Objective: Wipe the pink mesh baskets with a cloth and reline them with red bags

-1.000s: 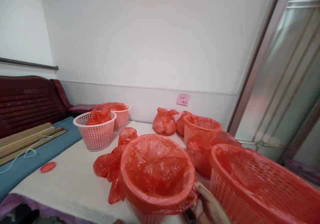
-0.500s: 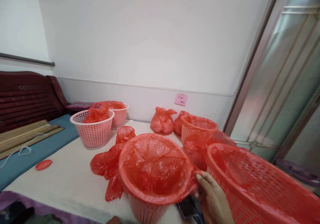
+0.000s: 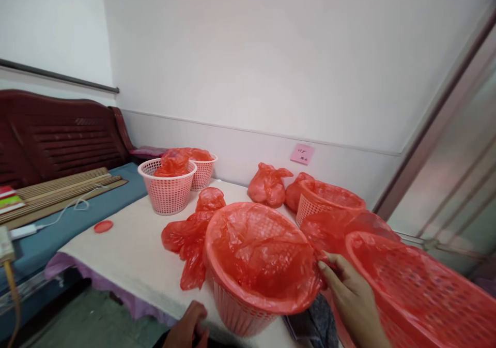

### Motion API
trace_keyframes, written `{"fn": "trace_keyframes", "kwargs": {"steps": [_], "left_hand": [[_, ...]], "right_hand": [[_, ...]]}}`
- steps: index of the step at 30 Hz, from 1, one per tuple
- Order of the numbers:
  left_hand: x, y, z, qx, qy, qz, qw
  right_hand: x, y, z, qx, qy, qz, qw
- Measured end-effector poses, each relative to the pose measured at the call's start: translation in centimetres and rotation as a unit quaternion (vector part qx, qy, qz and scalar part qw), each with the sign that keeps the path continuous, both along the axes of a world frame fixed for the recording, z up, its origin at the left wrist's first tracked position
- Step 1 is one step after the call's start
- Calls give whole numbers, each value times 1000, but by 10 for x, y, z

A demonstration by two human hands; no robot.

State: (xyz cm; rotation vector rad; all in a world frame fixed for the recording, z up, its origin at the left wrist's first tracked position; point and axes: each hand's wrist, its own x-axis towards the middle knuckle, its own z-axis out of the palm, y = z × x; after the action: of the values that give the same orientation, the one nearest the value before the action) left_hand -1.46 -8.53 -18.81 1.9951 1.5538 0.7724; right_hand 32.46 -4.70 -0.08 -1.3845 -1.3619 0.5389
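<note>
A round pink plastic basket (image 3: 242,319) stands at the front of the table, lined with a red plastic bag (image 3: 267,250) folded over its rim. My right hand (image 3: 351,291) pinches the bag's edge at the right side of that rim. Low in the view, my left hand (image 3: 189,324) is left of the basket and apart from it, its fingers loosely bent with a gap between them and nothing in them. Crumpled red bags (image 3: 189,239) lie against the basket's left side. A dark cloth-like item (image 3: 320,322) shows partly beneath my right hand.
A larger red-lined basket (image 3: 418,286) stands on the right, with another lined basket (image 3: 333,195) behind. Two pale pink baskets (image 3: 168,193) holding red bags are at the back left. Tied red bags (image 3: 267,185) sit by the wall. A red lid-like disc (image 3: 103,226) lies on the table's left.
The view has swung left, so things appear farther right. My left hand has come up into view beside the basket. My right hand still grips the bag at the rim.
</note>
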Motion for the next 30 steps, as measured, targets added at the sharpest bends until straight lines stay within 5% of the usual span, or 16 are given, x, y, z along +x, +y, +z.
{"fn": "trace_keyframes", "kwargs": {"steps": [2,6,10,19,30], "left_hand": [[8,4,18,60,-43,37,997],[20,11,80,259,-80,128,954],[19,15,124,333,33,42,941],[17,6,142,382,116,-52,915],[32,-3,196,363,186,-148,901]], "right_hand": [[3,2,0,-8,-5,4,1000],[0,-4,4,-4,13,10,1000],[-13,-21,15,-10,32,37,999],[-38,-29,33,-44,288,50,955],[-104,-44,55,52,243,121,961]]}}
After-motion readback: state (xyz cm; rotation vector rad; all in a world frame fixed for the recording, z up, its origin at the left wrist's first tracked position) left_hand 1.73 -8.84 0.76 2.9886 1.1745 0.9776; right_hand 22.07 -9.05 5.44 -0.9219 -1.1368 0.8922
